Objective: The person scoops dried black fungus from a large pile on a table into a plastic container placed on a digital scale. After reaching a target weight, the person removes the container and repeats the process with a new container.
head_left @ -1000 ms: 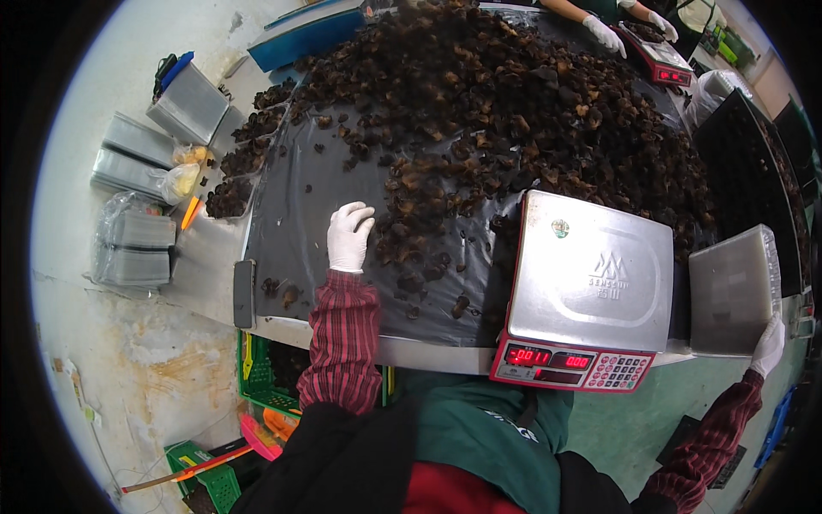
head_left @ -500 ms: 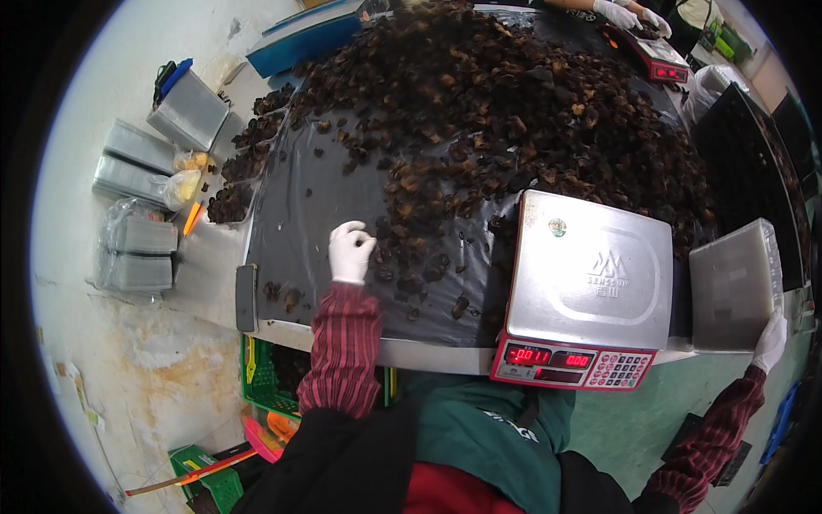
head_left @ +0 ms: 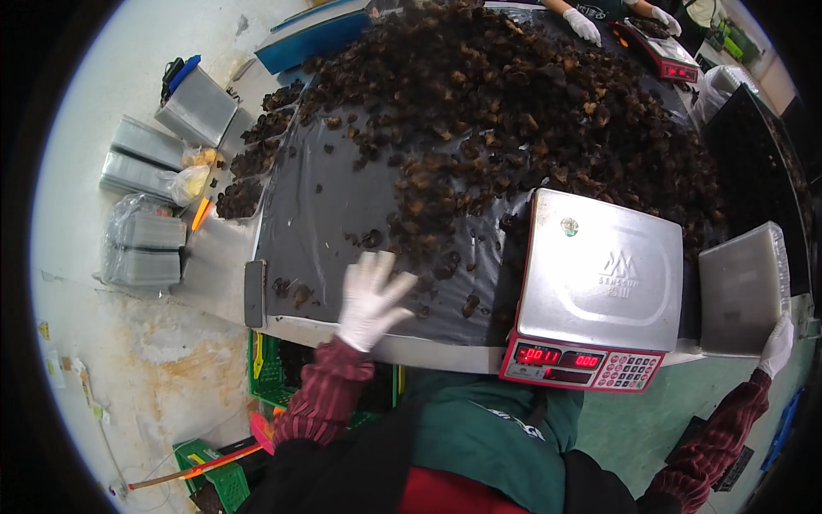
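Note:
My left hand (head_left: 370, 301), in a white glove, is open with fingers spread over the near edge of the table (head_left: 321, 214). It holds nothing. Dark, dried pieces resembling wood ear fungus (head_left: 514, 111) lie in a wide heap beyond it, with a few loose ones close to its fingers. Far to the right, my gloved right hand (head_left: 777, 345) grips the near corner of a stack of clear plastic trays (head_left: 743, 287); its fingertips are partly hidden. Between my hands stands a scale (head_left: 604, 270) with a bare steel plate and lit red digits.
Filled trays (head_left: 241, 199) line the table's left side, near stacks of clear boxes (head_left: 145, 248) and an orange cutter (head_left: 202, 214). A phone (head_left: 255, 294) sits at the left corner. Green crates (head_left: 272, 377) stand below. Across the table, a co-worker's gloved hand (head_left: 582, 26) is near another scale (head_left: 668, 60).
My left hand has drawn back toward the table's near edge and gone from curled to spread. My right hand stays at the tray stack. One of the co-worker's hands has moved left, away from their scale.

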`<state>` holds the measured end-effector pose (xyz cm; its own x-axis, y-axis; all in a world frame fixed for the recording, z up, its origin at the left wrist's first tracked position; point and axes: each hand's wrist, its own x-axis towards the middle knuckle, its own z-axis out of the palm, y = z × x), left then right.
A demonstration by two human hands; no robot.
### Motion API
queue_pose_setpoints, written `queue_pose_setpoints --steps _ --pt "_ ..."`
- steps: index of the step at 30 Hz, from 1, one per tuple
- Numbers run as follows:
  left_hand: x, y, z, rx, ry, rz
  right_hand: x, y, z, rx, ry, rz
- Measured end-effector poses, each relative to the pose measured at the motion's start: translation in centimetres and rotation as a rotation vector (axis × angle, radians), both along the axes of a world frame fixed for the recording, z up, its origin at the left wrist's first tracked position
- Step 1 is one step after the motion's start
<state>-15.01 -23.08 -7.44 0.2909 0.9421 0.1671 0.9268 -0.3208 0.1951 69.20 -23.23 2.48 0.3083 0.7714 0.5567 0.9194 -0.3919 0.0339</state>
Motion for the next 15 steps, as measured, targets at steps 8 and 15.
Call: queue_pose_setpoints --steps 8,15 --pt "1.5 10.8 -4.2 0.123 0.089 -0.068 -1.3 0.0 0.7 0.052 0.087 0.107" --pt "1.1 18.3 -4.6 -0.185 -0.140 -0.070 -0.3 -0.4 4.2 -0.192 0.363 0.304"
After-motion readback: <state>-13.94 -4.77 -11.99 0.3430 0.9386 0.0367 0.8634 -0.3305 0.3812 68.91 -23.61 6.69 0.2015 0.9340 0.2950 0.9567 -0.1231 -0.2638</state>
